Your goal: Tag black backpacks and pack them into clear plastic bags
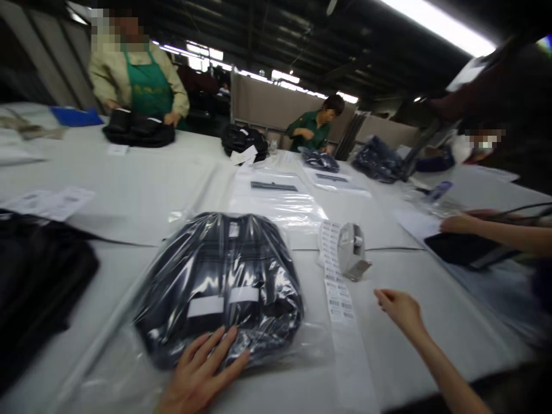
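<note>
Left hand (200,371) lies spread on the bagged dark item (228,270); right hand (402,310) hovers pinched (contents unclear).

Blue sheet (76,117) near a person (102,72) in a green apron (149,89), beige partition (267,103), bright tube light (444,26) overhead.

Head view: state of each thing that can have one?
Dark garment: folded, inside clear bag
Clear bag: filled; sealed or not, can't tell
Left hand: fingers spread, resting on bag
Right hand: fingers bent, off the bag; grip unclear
Label strip: unrolled, labels still on it
Dispenser: standing beside strip
Ceiling light: lit
</note>
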{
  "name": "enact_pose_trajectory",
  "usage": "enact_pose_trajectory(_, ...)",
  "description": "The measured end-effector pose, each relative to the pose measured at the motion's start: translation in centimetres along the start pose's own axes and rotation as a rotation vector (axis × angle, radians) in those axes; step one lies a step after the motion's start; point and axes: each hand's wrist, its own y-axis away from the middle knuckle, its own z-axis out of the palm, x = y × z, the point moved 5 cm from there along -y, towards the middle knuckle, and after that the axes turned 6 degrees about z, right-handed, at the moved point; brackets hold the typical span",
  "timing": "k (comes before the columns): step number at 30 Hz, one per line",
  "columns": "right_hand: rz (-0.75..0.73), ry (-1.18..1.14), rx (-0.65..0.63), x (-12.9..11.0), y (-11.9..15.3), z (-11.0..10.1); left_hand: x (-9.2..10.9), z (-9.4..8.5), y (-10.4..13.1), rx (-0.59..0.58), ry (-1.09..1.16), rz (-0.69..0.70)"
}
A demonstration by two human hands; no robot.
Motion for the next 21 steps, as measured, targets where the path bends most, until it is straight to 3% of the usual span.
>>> enact_pose_trajectory(1, -0.095, 0.055, -0.029, -2.0, 1.1, -0.5, 0.1, -0.2, 0.0, -0.045, 0.007, -0.003)
enact_pose_trajectory(3, -0.541, 0.244, -0.098, -8.1, 5.2, -1.0, 0.2, -0.3, 0.0, -0.123, 0.01, -0.013)
enact_pose_trajectory(4, -0.727, 0.258, -0.202, -11.2, 8.0, -1.0, 0.2, -0.4, 0.0, -0.146, 0.009, -0.019)
enact_pose_trajectory(5, -0.881, 0.254, -0.377, -14.1, 11.3, -0.9, 0.2, -0.4, 0.0, -0.161, 0.007, -0.025)
enact_pose_trajectory(8, -1.089, 0.371, -1.235, -20.2, 21.4, 1.2, 0.4, -0.6, 0.1, -0.157, 0.001, -0.028)
enact_pose_trajectory(9, -1.091, 0.377, -1.404, -21.6, 23.6, 2.0, 0.5, -0.6, 0.1, -0.153, 0.0, -0.024)
enact_pose_trajectory(10, -1.111, 0.367, -1.484, -22.8, 25.0, 3.0, 0.5, -0.6, 0.1, -0.152, -0.001, -0.019)
enact_pose_trajectory(13, -1.213, 0.466, -1.459, -24.3, 25.8, 8.2, 0.6, -0.7, 0.1, -0.137, -0.015, -0.002)
enact_pose_trajectory(17, -1.439, 0.815, -1.178, -23.3, 24.6, 15.3, 0.6, -0.6, 0.2, -0.123, -0.015, 0.001)
enact_pose_trajectory(19, -1.489, 0.91, -1.03, -22.9, 24.4, 17.5, 0.5, -0.4, 0.3, -0.126, -0.006, -0.005)
enact_pose_trajectory(21, -1.487, 0.931, -0.959, -22.5, 24.5, 18.9, 0.5, -0.3, 0.5, -0.12, -0.006, -0.008)
